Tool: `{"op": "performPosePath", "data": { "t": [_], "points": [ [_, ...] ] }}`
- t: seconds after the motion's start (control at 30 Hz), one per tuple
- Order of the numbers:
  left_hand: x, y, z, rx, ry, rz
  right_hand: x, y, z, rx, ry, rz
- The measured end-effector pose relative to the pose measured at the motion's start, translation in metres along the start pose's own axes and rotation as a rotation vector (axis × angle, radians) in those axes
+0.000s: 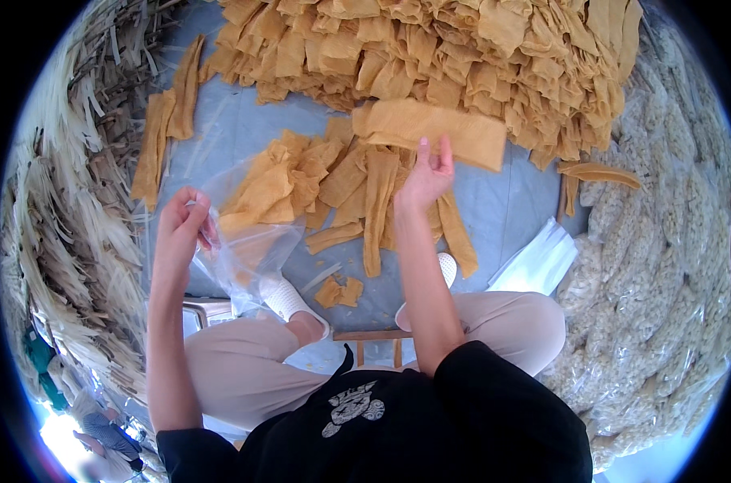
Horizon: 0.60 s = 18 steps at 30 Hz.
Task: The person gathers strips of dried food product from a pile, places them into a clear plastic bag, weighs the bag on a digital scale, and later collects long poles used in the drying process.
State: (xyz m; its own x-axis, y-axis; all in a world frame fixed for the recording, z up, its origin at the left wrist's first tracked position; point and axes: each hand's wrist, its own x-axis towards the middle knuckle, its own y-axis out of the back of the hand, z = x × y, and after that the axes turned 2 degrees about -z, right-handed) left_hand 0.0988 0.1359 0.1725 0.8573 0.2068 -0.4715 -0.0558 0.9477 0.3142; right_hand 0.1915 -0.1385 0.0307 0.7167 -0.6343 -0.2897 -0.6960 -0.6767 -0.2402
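My left hand [188, 217] grips the edge of a clear plastic bag [269, 253] at the middle left. My right hand [431, 173], near the centre, holds a flat, wide tan-yellow sheet [458, 129] between fingers and thumb, raised toward the large heap. Crumpled yellow sheets [281, 177] lie behind the bag, partly seen through it, with several loose strips [379, 209] to their right.
A large heap of yellow sheets [397, 48] fills the back. Pale dried strips [67, 185] are piled left, clear bags of beige pieces [639, 306] right. White thin bags [530, 258] lie by my right knee. Other people [107, 435] show at lower left.
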Motion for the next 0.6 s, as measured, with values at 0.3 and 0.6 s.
{"op": "performPosePath", "data": {
  "t": [0.3, 0.6],
  "points": [
    [-0.006, -0.005, -0.012, -0.133, -0.033, 0.119, -0.08, -0.054, -0.032, -0.755, 1.206, -1.228],
    [-0.02, -0.016, -0.01, -0.038, -0.052, 0.061, -0.158, -0.073, 0.035, -0.664, 0.997, -1.853]
  ]
}}
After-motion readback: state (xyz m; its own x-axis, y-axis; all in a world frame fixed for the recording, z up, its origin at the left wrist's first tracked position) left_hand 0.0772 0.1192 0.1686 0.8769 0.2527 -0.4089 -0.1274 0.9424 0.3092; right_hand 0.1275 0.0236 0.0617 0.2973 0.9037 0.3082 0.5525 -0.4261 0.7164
